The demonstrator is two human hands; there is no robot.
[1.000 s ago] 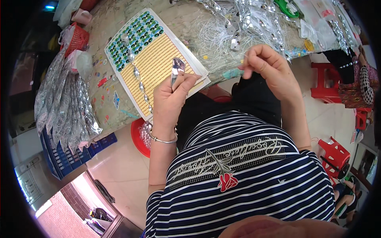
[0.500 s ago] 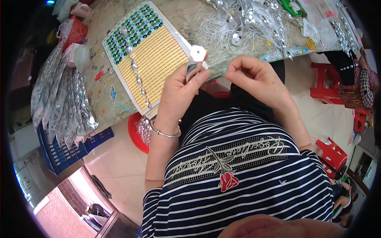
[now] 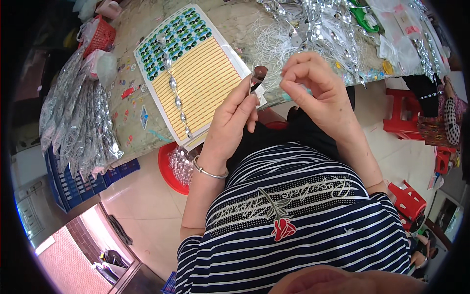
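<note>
"piece of shiny material (image 3: 260, 74): where is it?"

"pinched between the left hand's (image 3: 232, 115) thumb and fingers, near the table's (image 3: 235, 23) edge. its face looks dark now; half a second ago it flashed white."

"and the right hand (image 3: 318, 85)?"

"just beside the piece, not touching, fingers curled; i cannot tell whether they grip anything."

"beyond them?"

"a printed sheet (image 3: 208, 81), a twisted silver strand (image 3: 173, 83) lying across it, and tangled white threads (image 3: 269, 49)."
</note>
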